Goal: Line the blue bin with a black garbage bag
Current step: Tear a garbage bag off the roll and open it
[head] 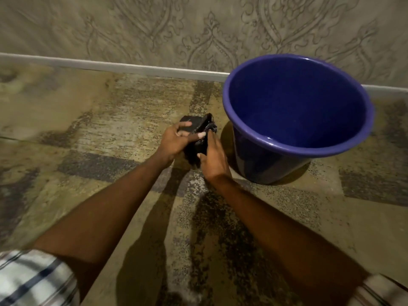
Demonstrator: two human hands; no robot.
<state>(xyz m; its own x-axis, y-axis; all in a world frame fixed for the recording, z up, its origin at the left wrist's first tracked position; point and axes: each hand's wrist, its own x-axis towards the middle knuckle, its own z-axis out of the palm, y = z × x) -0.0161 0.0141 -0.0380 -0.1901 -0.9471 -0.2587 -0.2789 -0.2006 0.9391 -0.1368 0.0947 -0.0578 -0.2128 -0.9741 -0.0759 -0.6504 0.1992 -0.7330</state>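
Observation:
A round blue bin (273, 166) stands upright on the patterned carpet at the right, close to the wall, with nothing inside it. Just to its left I hold a small, folded black garbage bag (196, 149) above the floor. My left hand (176, 140) grips the bag from the left, thumb and fingers wrapped over its top. From the right, my right hand (213, 160) holds the same bag, fingertips at its crumpled upper edge. Most of the bag is hidden between the two hands.
A wall (198, 29) with embossed ornamental wallpaper and a pale baseboard (110, 66) runs across the back. The worn, patterned carpet (88, 151) spreads left and toward me. My checked shirt sleeves show at the bottom corners.

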